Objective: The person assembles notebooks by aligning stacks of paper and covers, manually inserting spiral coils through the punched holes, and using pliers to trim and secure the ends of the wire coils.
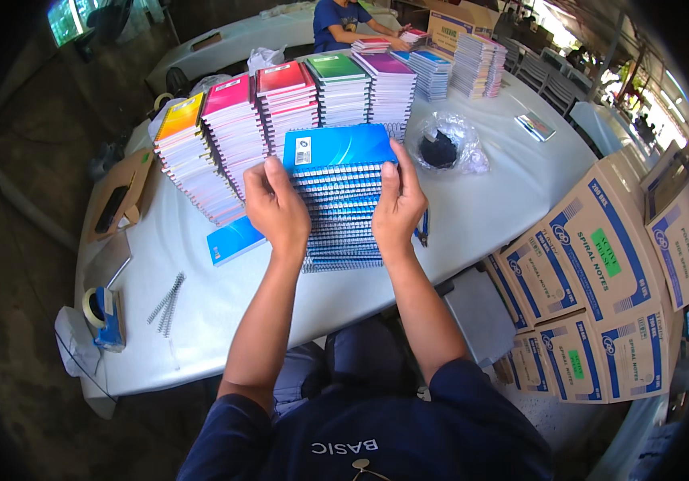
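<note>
A tall stack of blue spiral notebooks [336, 148] stands in front of me, its coil bindings facing my body. My left hand [278, 207] is pressed to the stack's left side near the top, thumb up and fingers curled behind it. On the right side my right hand [399, 200] grips in the same way, so the upper notebooks sit between both hands. Another blue notebook [234, 240] lies flat on the table, just left of the stack. Behind are tall piles of yellow notebooks [181, 120], pink notebooks [228, 96], red notebooks [284, 78], green notebooks [336, 68] and purple notebooks [385, 64].
Loose wire coils [168, 305] and a tape dispenser [105, 317] lie on the table's left. A plastic bag roll [445, 148] sits right of the piles. Cardboard boxes [601, 248] are stacked at the right. Across the table a person [344, 24] handles notebooks.
</note>
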### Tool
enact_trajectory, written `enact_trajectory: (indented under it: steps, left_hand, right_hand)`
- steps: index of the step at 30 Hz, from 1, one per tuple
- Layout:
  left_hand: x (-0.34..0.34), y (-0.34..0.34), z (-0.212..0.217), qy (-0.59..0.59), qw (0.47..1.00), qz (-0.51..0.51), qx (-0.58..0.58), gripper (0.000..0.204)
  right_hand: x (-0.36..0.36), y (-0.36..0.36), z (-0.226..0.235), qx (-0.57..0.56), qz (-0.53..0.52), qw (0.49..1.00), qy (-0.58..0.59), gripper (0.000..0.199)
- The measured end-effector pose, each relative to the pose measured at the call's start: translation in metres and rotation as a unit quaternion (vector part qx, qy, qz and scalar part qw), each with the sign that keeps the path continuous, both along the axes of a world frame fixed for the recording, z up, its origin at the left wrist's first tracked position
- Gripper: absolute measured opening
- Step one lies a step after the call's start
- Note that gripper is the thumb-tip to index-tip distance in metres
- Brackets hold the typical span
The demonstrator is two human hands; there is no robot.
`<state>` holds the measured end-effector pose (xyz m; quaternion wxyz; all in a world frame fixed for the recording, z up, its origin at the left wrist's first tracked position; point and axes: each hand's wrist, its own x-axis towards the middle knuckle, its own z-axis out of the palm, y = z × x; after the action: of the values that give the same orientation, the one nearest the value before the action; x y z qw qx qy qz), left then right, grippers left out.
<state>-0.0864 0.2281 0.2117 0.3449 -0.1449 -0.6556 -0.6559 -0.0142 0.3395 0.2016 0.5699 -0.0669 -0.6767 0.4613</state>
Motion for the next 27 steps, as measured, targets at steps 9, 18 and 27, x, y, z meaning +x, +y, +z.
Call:
enact_trajectory:
  steps: [9,18,27]
  left_hand:
    - [0.002,0.007,-0.005,0.009,0.998,-0.053,0.043,0.041]
    - [0.002,0.006,-0.001,-0.003,0.995,-0.082,0.062,0.042]
    - [0.002,0.005,-0.003,0.034,0.993,-0.078,0.081,0.037]
  right_hand:
    - [-0.004,0.004,-0.009,0.023,-0.077,0.993,0.087,0.028]
    - [-0.009,0.005,-0.014,-0.025,-0.045,0.988,0.149,0.025]
    - [-0.005,0.009,-0.022,0.0,-0.029,0.996,0.079,0.043]
